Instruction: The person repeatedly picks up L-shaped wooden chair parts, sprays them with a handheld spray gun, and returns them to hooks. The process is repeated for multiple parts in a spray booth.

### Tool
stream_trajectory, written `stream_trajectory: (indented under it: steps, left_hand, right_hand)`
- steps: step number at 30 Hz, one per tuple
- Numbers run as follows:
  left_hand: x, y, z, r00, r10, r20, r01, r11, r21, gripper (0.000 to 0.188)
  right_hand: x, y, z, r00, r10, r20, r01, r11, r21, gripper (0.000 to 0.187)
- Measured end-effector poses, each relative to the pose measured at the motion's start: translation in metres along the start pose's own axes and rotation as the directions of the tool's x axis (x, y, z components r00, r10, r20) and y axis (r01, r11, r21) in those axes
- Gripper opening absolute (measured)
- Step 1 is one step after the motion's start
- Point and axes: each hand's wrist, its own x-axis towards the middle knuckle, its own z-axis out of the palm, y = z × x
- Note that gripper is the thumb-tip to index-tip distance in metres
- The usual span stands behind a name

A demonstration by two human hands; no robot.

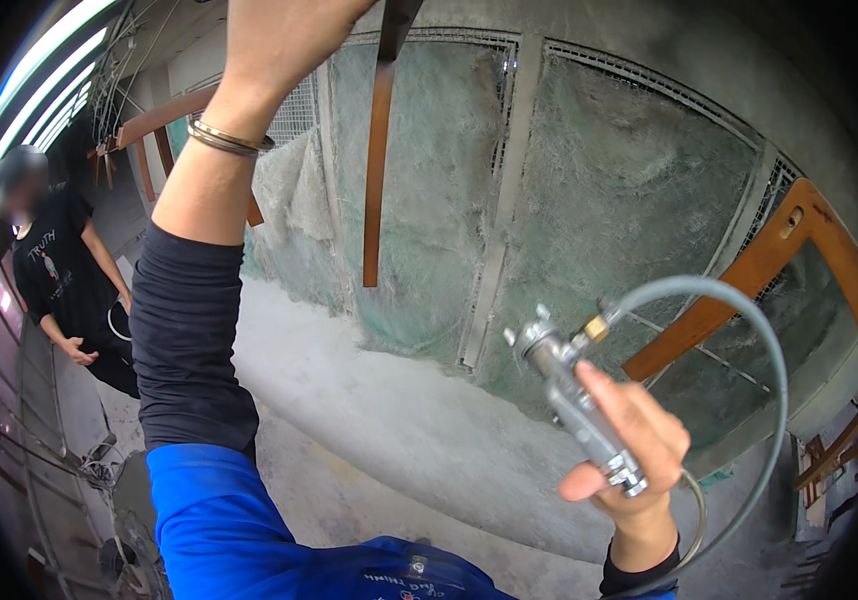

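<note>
My right hand [644, 435] is wrapped round a silver metal spray gun [584, 405], its nozzle end tilted up and to the left. A grey hose [764, 325] joins the gun at a brass fitting [597, 327] and loops down past my wrist. My left hand [289, 35] is raised to the upper edge, its fingers cut off from view. Beside it, a narrow brown wooden piece [376, 180] hangs down, with a dark upper part [398, 28]. Whether my left fingers grip that piece is hidden.
Mesh-covered filter panels [629, 200] line the wall ahead, coated with pale dust. An angled brown wooden frame part [739, 285] hangs at right; more wooden parts [174, 110] hang at far left. A person in black [69, 270] stands at left. Wooden pieces [844, 445] are at lower right.
</note>
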Motion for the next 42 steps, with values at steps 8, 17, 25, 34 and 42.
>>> stream_trajectory:
  steps: [8,17,25,34,42]
  left_hand:
    - [-0.003,0.001,0.011,0.991,-0.130,-0.023,0.131,0.991,0.039,0.020]
    - [-0.038,-0.044,0.005,0.960,0.250,-0.126,-0.218,0.950,0.222,0.031]
    - [-0.406,-0.014,0.039,0.664,-0.728,0.169,0.715,0.685,0.140,0.018]
    - [-0.687,0.169,0.072,-0.389,-0.650,0.653,0.913,-0.176,0.369,0.022]
    - [-0.612,0.215,0.092,-0.229,-0.593,0.772,0.937,0.080,0.339,0.020]
  right_hand:
    - [0.036,0.008,0.031,0.977,-0.164,-0.137,0.175,0.982,0.065,0.091]
    - [-0.052,0.007,0.087,0.917,0.111,0.383,-0.147,0.987,0.065,0.070]
    - [-0.210,-0.019,0.075,0.562,0.692,0.453,-0.816,0.554,0.165,0.050]
    - [-0.330,-0.044,0.007,-0.067,0.602,0.795,-0.989,-0.143,0.025,0.029]
    - [-0.335,-0.070,-0.032,-0.051,0.849,0.525,-0.999,-0.041,-0.030,0.026]
